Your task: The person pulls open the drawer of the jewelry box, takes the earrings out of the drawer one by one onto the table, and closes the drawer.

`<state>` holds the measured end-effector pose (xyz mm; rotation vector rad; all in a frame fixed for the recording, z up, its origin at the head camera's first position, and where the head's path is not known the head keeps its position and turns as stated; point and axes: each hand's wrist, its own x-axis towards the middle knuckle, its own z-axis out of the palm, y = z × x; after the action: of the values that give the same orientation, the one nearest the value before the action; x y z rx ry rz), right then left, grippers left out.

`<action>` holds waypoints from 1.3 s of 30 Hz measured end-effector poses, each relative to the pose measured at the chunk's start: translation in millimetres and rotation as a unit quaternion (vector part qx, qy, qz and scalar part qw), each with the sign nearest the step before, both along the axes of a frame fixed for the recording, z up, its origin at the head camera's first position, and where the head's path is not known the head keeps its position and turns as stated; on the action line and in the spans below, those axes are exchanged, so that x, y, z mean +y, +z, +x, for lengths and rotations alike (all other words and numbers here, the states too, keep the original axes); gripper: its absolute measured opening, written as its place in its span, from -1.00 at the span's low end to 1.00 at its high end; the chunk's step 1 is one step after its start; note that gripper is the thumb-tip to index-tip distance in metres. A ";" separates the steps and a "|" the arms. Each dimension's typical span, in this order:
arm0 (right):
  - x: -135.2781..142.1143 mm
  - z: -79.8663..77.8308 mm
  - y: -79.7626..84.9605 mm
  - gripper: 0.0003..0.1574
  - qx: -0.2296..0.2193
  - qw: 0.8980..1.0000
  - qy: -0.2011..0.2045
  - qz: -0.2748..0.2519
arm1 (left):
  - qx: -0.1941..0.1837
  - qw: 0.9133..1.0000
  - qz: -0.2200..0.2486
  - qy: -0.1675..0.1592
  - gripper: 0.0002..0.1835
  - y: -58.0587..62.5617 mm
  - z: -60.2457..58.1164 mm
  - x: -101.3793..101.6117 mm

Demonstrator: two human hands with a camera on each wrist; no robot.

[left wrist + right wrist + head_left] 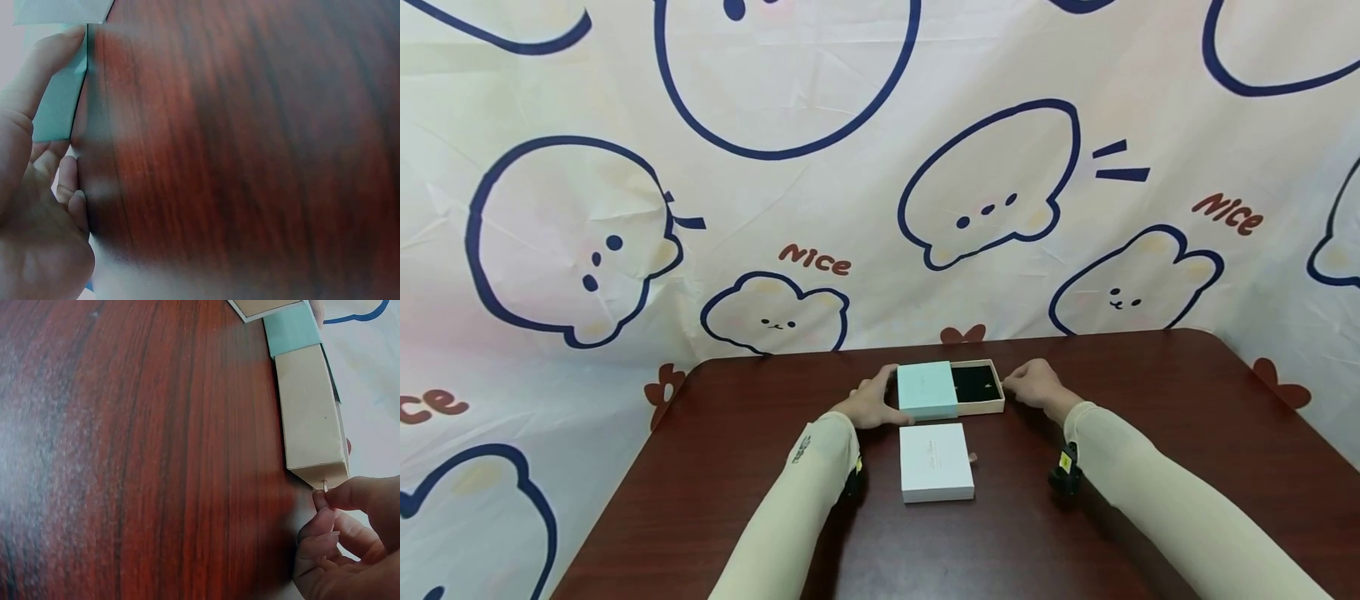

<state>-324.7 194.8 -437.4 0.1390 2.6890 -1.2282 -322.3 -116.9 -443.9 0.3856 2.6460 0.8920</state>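
A light-teal slide box point(927, 389) lies near the far edge of the table. Its cream drawer point(981, 408) is pulled partway out to the right, baring a black lining point(976, 383) with tiny shiny pieces on it. My left hand point(871, 402) grips the teal sleeve's left end; in the left wrist view the thumb point(59, 50) lies along its near side. With thumb and forefinger my right hand point(1036, 385) pinches a small pull tab point(325, 485) on the drawer's end. What the tiny pieces are is too small to tell.
A closed white box point(936, 463) with a small tab point(972, 457) at its right side sits just in front of the teal one. The dark red-brown table point(737, 433) ends at a printed cloth point(865, 208) behind it.
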 end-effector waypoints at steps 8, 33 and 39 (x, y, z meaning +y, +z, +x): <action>2.3 -0.5 0.4 -0.65 -0.003 1.000 0.000 0.000 | 0.000 1.000 0.005 0.001 0.11 0.0 -0.4 0.4; 10.6 -4.3 -1.0 -0.60 0.002 1.000 -0.013 0.002 | 0.001 1.000 -0.001 0.003 0.13 -0.6 -1.3 0.9; 12.2 -5.1 -1.2 -0.61 0.001 1.000 -0.014 0.002 | 0.001 1.000 -0.001 0.002 0.13 -2.0 -2.8 1.2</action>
<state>-329.8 207.1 -438.6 0.1779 2.7001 -1.2320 -325.1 -115.7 -445.9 0.3802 2.6503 0.8900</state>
